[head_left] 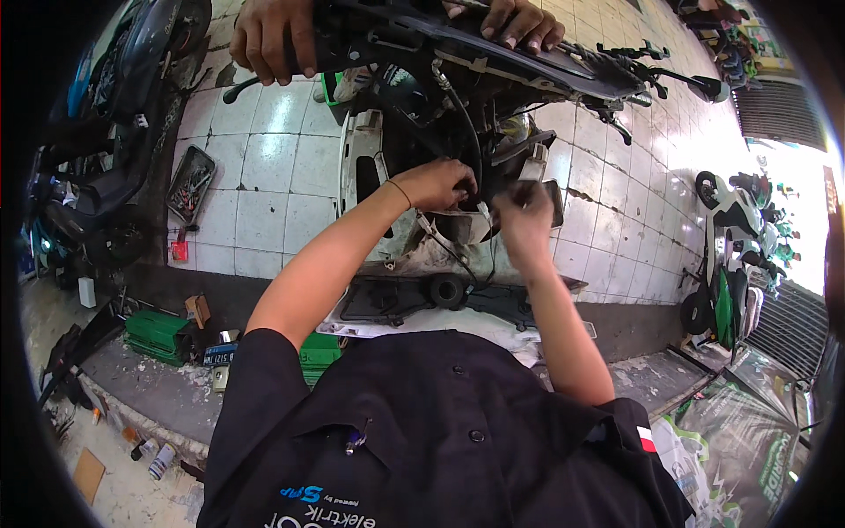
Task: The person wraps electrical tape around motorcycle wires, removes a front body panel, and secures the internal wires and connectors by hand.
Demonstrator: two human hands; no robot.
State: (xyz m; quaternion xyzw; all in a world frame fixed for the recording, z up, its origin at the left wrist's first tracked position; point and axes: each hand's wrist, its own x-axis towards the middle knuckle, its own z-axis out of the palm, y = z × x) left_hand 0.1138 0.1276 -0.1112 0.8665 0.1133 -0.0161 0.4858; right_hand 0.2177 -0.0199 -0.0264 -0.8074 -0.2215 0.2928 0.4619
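Note:
My left hand [437, 185] reaches into the opened scooter body [391, 239], its fingers curled beside a black cable [466, 114]; what they hold is hard to make out. My right hand [525, 216] is closed at the other side of that cable, near a small pale connector [484, 210]; whatever is between its fingers is hidden. Above, another person's two hands [273, 44] grip a dark panel [546, 72] with handlebar levers and cables attached. A black molded piece [378, 302] lies across the body's near end, just in front of me.
Parked scooters [123, 167] stand at left, more [735, 220] at right. A tool tray [190, 183] sits on the tiled floor [273, 158]. Green crates [156, 335], a cardboard box [197, 310] and cans [161, 461] are along the lower left. People [713, 18] are at the upper right.

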